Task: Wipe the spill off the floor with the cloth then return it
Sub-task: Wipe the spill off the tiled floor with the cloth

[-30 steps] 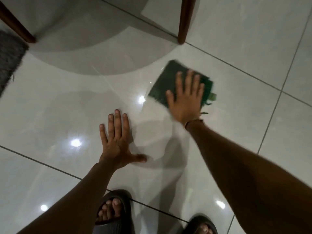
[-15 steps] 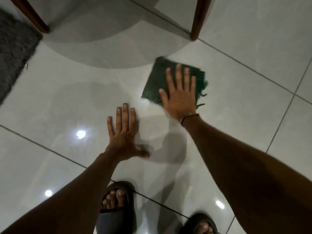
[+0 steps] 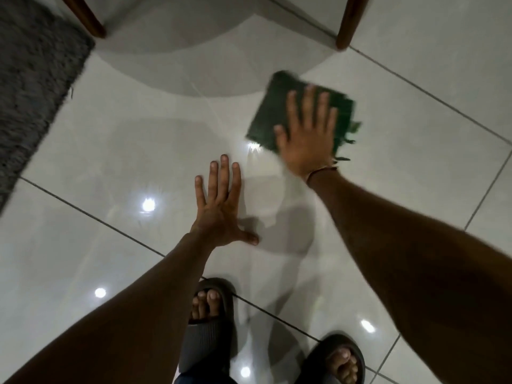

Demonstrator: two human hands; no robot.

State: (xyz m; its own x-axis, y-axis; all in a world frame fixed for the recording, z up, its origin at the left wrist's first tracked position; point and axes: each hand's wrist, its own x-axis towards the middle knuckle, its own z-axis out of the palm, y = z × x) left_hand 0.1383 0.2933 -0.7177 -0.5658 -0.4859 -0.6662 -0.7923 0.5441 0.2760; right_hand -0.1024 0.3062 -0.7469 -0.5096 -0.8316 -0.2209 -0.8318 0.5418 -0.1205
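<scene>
Two palms flat, right hand (image 3: 306,137) on cloth (image 3: 273,115)

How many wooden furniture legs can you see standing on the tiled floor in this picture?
2. One wooden leg stands at the top left beside the grey rug; the other wooden leg stands at the top right, beyond the green cloth. Others may lie outside the frame.

Glossy tiled floor (image 3: 415,79), grey rug (image 3: 33,87)

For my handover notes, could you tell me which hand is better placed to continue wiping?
Right: the right hand lies flat on the green cloth; the left hand is braced on bare floor.
</scene>
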